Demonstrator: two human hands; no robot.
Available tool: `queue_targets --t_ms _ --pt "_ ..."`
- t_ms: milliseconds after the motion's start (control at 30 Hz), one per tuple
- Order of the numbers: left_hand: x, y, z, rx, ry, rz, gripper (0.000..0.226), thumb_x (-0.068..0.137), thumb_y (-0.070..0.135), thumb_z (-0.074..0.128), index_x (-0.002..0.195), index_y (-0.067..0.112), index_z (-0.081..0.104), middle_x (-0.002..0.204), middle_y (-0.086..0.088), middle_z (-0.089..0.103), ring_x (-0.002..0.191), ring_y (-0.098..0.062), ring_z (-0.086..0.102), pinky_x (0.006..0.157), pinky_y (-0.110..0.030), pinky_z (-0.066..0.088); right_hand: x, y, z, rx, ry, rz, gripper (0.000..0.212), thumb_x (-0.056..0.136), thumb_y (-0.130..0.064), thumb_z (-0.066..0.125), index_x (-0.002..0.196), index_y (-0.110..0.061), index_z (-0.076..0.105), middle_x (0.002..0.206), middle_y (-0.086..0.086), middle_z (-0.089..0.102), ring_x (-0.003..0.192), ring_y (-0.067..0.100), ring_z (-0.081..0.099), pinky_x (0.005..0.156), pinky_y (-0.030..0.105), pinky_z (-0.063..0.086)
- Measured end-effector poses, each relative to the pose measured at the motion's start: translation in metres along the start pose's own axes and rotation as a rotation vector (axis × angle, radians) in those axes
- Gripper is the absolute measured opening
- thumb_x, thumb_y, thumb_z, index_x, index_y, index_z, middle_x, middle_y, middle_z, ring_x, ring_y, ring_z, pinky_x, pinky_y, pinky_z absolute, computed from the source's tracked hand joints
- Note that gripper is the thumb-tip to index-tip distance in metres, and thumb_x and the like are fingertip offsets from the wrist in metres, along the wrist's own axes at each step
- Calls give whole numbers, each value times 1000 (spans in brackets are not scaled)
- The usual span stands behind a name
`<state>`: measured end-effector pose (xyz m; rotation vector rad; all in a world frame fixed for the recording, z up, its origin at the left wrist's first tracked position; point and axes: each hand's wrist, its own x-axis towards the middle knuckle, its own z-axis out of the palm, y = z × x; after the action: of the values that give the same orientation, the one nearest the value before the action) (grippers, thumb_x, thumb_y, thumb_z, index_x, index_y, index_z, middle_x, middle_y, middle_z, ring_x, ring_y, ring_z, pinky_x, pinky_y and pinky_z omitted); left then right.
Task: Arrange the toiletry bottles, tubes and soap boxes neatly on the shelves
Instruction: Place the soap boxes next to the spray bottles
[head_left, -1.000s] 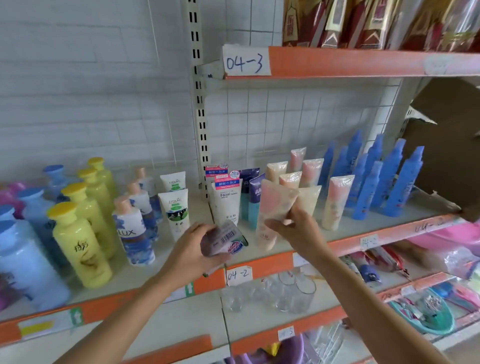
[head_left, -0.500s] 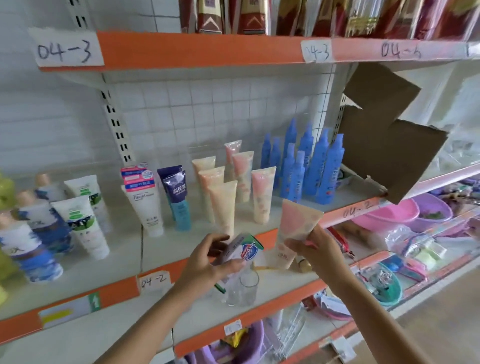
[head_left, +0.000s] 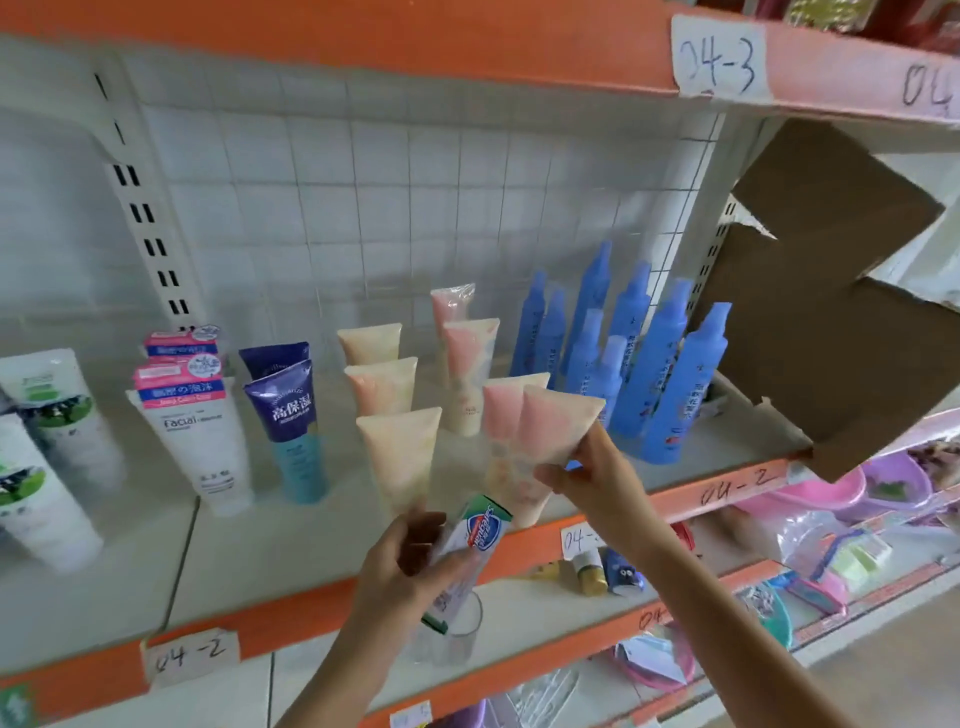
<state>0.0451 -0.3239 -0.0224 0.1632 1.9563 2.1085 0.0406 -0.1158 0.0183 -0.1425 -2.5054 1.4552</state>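
My left hand (head_left: 400, 564) grips a white, green and blue soap box (head_left: 470, 545) in front of the orange shelf edge (head_left: 322, 605). My right hand (head_left: 592, 475) pinches a pink and cream tube (head_left: 553, 423) by its lower end, held over the shelf beside the row of similar cream tubes (head_left: 397, 457). Blue spray bottles (head_left: 660, 374) stand just right of it. A purple and teal tube (head_left: 291, 421) and a white facial wash tube (head_left: 200, 441) stand further left.
A torn brown cardboard box (head_left: 831, 291) juts out at the shelf's right end. White and green tubes (head_left: 36, 457) stand at far left. A clear glass (head_left: 457, 634) and small bottles (head_left: 592, 571) sit on the shelf below. Pink and purple basins (head_left: 841, 493) lie lower right.
The view swung right and closer to the shelf. My right hand lifted the pink tube up toward the cream tubes, and my left hand raised the soap box toward the shelf edge.
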Motion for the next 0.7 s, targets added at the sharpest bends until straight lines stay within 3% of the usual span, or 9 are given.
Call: queue_targets --t_ms 133,300,467,600,700 --pt "2 -2 3 -7 -13 -11 60 35 29 80 91 15 61 76 16 73 70 7 65 60 -6 47 12 9 5 32 -60 -31 34 82 -11 65 111 -11 46 97 -7 63 89 13 59 79 29 48" --pt "4 -2 6 21 47 -11 64 35 40 77 93 18 63 85 13 74 77 1 67 63 -8 49 15 18 5 116 -113 -95 27 83 -8 63 105 -17 51 94 -10 63 86 3 59 73 20 50" --pt "1 -3 19 96 160 -11 61 38 46 75 93 20 65 90 12 73 84 -4 68 69 -12 52 22 19 1 186 -202 -140 23 84 -8 64 102 -16 51 93 -6 63 82 9 59 73 29 51" --pt "-1 -2 30 106 240 -21 59 38 46 76 91 23 65 90 13 73 82 -3 67 68 -11 51 27 24 0 157 -277 -185 25 84 -11 65 101 -22 51 94 -7 63 62 2 52 62 13 43" --pt "-3 1 36 109 287 -20 59 38 46 75 92 24 66 90 15 73 81 0 66 65 -9 49 32 32 0 160 -272 -205 28 82 -12 68 103 -23 53 101 0 59 77 6 56 65 14 45"
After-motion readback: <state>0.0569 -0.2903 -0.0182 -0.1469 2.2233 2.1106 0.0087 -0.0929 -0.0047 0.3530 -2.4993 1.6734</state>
